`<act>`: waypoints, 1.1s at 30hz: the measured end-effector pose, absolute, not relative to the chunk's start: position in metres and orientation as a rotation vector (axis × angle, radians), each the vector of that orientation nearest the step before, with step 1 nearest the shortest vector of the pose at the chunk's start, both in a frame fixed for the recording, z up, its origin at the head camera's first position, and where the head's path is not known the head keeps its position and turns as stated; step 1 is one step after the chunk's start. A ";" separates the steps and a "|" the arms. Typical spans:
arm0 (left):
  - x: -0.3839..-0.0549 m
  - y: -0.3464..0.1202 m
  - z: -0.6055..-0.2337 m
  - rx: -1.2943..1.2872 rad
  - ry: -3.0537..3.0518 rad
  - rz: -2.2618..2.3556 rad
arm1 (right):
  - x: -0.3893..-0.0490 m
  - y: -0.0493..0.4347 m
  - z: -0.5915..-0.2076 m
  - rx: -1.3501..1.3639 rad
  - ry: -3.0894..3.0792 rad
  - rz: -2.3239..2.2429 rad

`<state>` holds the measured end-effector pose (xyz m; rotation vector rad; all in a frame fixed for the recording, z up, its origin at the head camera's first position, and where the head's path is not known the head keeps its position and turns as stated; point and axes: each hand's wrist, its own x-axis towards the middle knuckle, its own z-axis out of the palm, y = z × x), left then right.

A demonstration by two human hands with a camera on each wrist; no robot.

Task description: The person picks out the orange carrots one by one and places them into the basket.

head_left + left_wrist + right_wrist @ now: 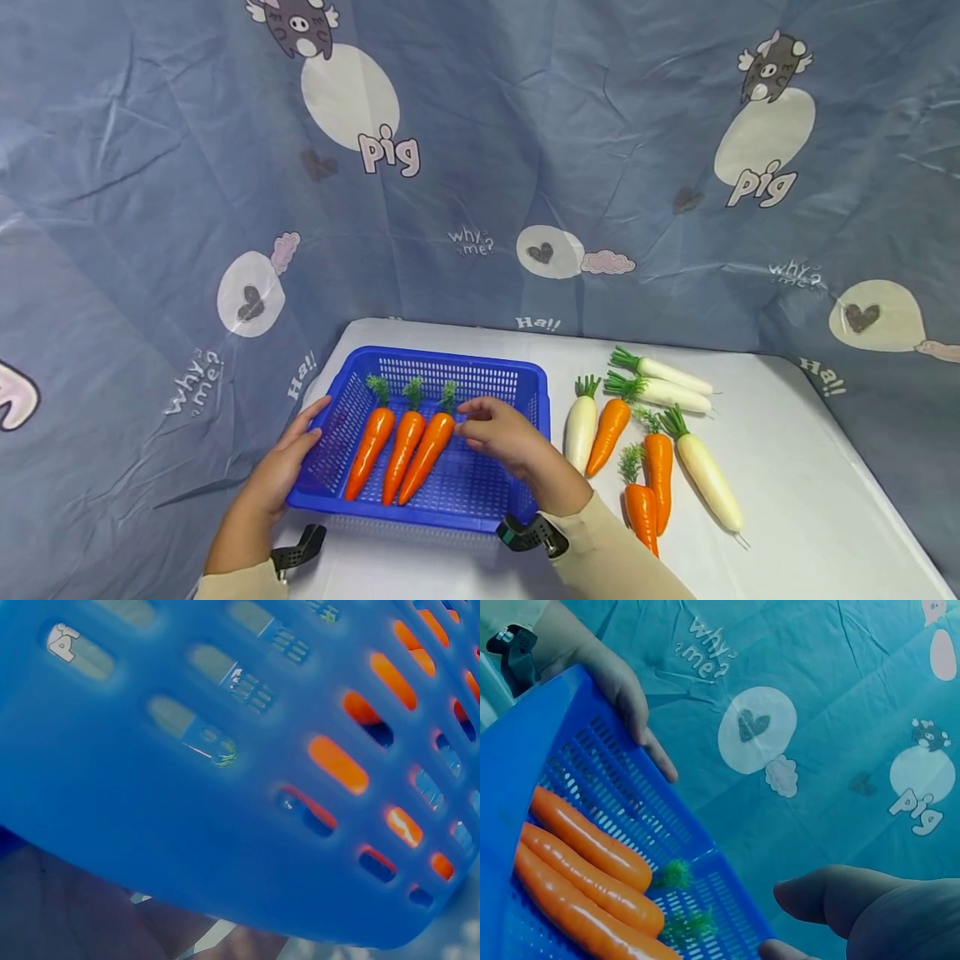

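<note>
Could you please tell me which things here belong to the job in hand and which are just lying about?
Apparently in the job:
blue basket
three carrots inside it
left hand, at its edge
right hand, over it

Lying about on the table:
four white radishes
three loose carrots, though perhaps also involved

Inside the blue plastic basket (390, 517), the floor right of the three carrots (403, 458) offers room under the right hand (517, 446); the carrots block the left and middle. Raised walls bar low sideways entry, and the left hand (281, 473) occupies the left side. A narrow strip of counter (817, 500) separates basket from nearest white radish (580, 433). Loose carrots (660, 471) crowd alongside; right of the rightmost white radish (708, 483) is broad passage.
</note>
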<state>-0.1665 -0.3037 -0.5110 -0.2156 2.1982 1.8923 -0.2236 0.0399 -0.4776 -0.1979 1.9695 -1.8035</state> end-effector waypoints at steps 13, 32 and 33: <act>-0.169 -0.304 -0.510 -0.262 2.186 1.865 | -0.219 0.043 -0.477 -0.191 1.996 -1.852; -0.168 -0.304 -0.510 -0.242 2.192 1.870 | -0.203 0.054 -0.477 -0.158 1.976 -2.030; -0.167 -0.304 -0.510 -0.248 2.192 1.870 | -0.202 0.055 -0.476 -0.154 1.969 -2.037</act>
